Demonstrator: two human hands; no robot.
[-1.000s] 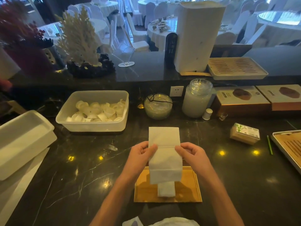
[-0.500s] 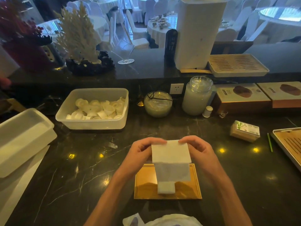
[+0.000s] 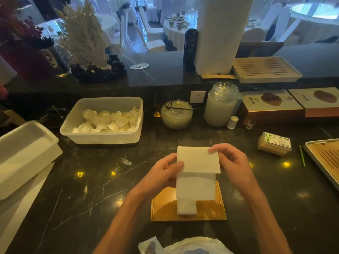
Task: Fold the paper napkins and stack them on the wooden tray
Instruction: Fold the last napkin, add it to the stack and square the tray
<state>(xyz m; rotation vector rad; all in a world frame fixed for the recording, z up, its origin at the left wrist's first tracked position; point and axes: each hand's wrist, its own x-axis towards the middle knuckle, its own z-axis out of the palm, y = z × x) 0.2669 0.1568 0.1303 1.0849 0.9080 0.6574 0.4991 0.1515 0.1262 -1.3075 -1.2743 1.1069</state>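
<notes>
A white paper napkin [image 3: 198,160] is held in the air above the dark counter, its upper flap folded down over the hanging lower part. My left hand [image 3: 165,173] pinches its left edge and my right hand [image 3: 231,162] pinches its upper right corner. Below it lies the small wooden tray [image 3: 165,208], with a small folded napkin [image 3: 186,208] resting on its middle, partly hidden by the held napkin.
A plastic tub of small white cups [image 3: 102,120] stands at back left and a white lidded box [image 3: 23,154] at far left. A glass bowl [image 3: 176,114], a jar [image 3: 220,105], a small tissue box [image 3: 274,143] and a slatted tray [image 3: 326,162] lie right.
The napkin's upper half has been folded down toward me, so it is now shorter. Both hands moved up and slightly right along its edges.
</notes>
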